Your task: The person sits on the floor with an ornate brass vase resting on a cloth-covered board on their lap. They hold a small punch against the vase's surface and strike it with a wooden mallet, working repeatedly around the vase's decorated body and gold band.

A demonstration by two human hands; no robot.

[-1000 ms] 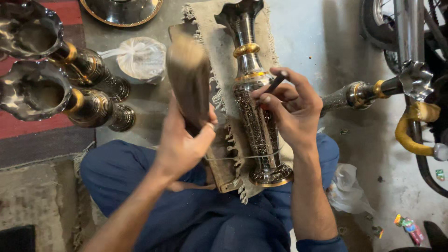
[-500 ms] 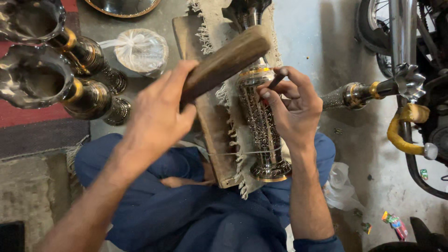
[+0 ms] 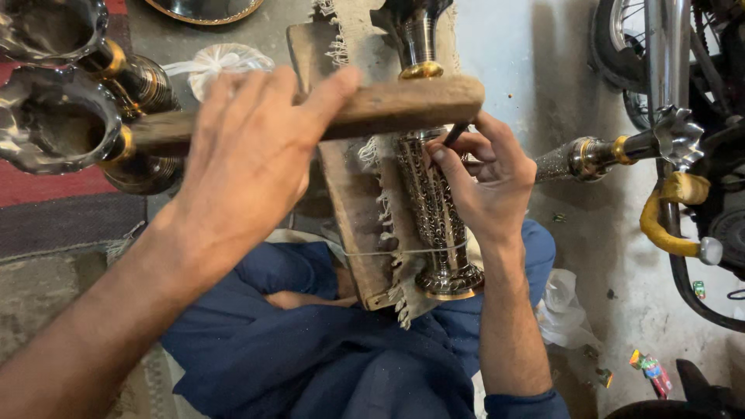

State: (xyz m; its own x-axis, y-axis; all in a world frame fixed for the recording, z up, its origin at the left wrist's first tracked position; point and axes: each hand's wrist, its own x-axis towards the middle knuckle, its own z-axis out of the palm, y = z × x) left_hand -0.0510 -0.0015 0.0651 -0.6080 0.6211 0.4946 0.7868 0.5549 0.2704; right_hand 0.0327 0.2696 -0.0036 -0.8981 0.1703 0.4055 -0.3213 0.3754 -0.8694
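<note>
At the far left two shiny metal vases (image 3: 58,132) with gold bands lie on their sides on a red mat (image 3: 46,186), their flared mouths facing up toward the camera. Just right of them a clear plastic bag (image 3: 221,62) sits on the grey floor (image 3: 543,70). The left hand (image 3: 248,155) comes in from the lower left and is closed around a wooden mallet (image 3: 388,109), a flat block of wood held level across the scene, its right end above the engraved vase (image 3: 431,194). That vase lies lengthwise on a wooden board (image 3: 349,194) covered by a fringed cloth (image 3: 365,31), resting on the person's lap in blue trousers (image 3: 326,349); a thin cord (image 3: 403,252) crosses its lower part near the round foot. The right hand (image 3: 489,186) rests on the vase body, fingers pinched around a thin dark chisel (image 3: 456,133) whose tip meets the patterned metal just under the mallet. Further right another vase (image 3: 590,155) lies on the floor, near a motorcycle wheel (image 3: 621,46) and a yellow-wrapped bar (image 3: 667,225).
</note>
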